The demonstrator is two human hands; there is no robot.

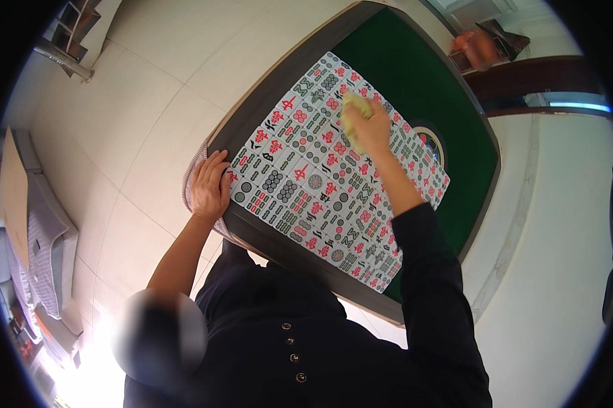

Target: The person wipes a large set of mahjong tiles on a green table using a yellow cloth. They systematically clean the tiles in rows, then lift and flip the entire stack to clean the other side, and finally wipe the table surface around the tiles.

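My right hand [373, 127] grips a crumpled pale yellow cloth [349, 117] and presses it on a block of mahjong tiles [315, 181]. The tiles lie face up, packed edge to edge in many rows, with red, green and black markings. Part of the block is hidden under my right hand, the cloth and my forearm. My left hand [209, 186] holds nothing and rests flat on the dark rim of the mahjong table [281, 109], its fingertips beside the block's left corner.
Green felt [403, 61] covers the table's playing surface. A round centre panel [430, 143] is partly covered by tiles. Striped fabric [186, 188] hangs at the left corner. A grey padded sofa [49, 239] with a tan board stands far left. Reddish objects [477, 50] sit beyond the far corner.
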